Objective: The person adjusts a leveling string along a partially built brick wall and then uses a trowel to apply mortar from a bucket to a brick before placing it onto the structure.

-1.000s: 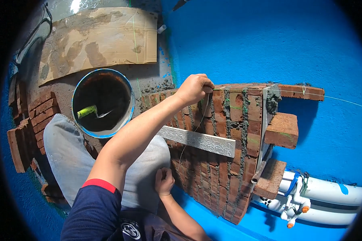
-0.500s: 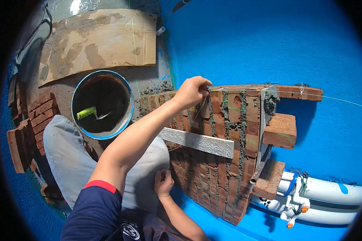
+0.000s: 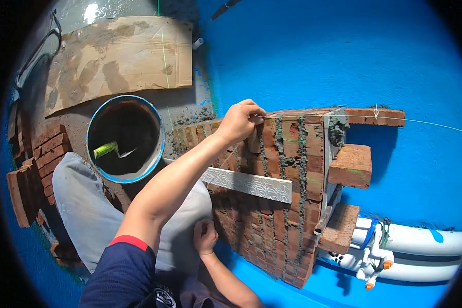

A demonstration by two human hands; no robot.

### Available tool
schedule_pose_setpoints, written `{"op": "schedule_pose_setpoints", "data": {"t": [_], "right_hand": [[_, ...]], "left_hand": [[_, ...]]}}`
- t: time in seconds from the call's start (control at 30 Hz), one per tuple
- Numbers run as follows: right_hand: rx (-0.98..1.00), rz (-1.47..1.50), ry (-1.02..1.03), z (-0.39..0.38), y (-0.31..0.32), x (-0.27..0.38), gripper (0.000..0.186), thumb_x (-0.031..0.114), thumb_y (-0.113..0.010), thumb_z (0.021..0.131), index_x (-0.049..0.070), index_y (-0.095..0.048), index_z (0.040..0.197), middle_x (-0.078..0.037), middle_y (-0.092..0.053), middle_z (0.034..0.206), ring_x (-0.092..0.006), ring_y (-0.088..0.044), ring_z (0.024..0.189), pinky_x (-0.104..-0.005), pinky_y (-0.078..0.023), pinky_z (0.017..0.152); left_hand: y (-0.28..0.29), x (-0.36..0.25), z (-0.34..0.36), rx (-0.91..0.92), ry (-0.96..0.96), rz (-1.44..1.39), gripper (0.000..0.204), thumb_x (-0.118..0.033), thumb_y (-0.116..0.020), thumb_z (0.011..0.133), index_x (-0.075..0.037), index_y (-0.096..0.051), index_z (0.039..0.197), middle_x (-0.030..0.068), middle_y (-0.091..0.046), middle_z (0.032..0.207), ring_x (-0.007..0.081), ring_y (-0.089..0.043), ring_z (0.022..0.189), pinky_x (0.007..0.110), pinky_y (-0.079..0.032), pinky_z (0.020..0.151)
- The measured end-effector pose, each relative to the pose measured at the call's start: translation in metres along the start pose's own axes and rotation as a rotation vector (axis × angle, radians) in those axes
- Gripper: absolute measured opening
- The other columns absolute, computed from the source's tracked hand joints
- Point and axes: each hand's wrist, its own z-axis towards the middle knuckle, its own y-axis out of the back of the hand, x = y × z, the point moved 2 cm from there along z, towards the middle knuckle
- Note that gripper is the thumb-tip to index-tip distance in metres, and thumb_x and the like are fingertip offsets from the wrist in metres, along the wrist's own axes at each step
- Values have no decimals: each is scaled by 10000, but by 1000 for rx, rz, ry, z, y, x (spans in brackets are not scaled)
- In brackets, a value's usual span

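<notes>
My left hand [image 3: 243,122] is closed in a pinch at the top edge of the brick wall [image 3: 287,210]. A thin string [image 3: 223,166] trails from it, slanting down across the bricks toward my knee. My right hand [image 3: 205,237] is curled beside my thigh; whatever it may hold is hidden. A white embossed strip [image 3: 251,186] crosses the wall's face below my left hand. Along the wall's top, a taut pale line [image 3: 426,121] runs off to the right.
At left stands a blue-rimmed bucket [image 3: 161,149] of mortar with a green-handled trowel [image 3: 106,149] in it. Stacked bricks [image 3: 51,154] lie farther left, stained cardboard [image 3: 138,51] beyond. Bricks [image 3: 350,167] jut from the wall's right end, above white pipes [image 3: 421,241].
The view has shifted slightly, moving the scene left. My left hand stays at the wall top, while the string below it now hangs straighter. My right hand remains curled.
</notes>
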Motion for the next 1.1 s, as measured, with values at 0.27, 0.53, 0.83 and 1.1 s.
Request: {"op": "schedule_pose_setpoints", "data": {"t": [0.27,0.53,0.83,1.1], "right_hand": [[31,40,-73,7,3,7,111,142,-628,837,44,-576,830,-124,-578,625,-266,-589,539,-348,-476,535],[50,94,-90,13,7,20,108,134,-620,839,42,-571,812,-107,-549,598,-242,-553,503,-328,-453,506],[58,127,-100,17,10,31,116,137,-618,845,33,-572,821,-108,-561,614,-226,-558,511,-323,-458,513],[34,-24,35,7,5,16,126,143,-621,851,27,-573,837,-110,-564,615,-227,-564,524,-323,-462,528]], "left_hand": [[0,6,2,14,95,-28,106,-51,-706,800,-45,-703,906,60,-622,834,163,-609,780,307,-481,691],[-4,14,4,-44,110,-98,97,-82,-741,770,-43,-704,850,80,-660,834,181,-645,772,312,-517,672],[-1,22,9,-1,166,-130,108,-93,-755,756,-32,-707,832,81,-684,792,157,-654,734,297,-519,640],[1,19,13,47,214,-156,94,-96,-741,777,-28,-701,827,58,-672,789,132,-628,728,292,-511,656]]}}
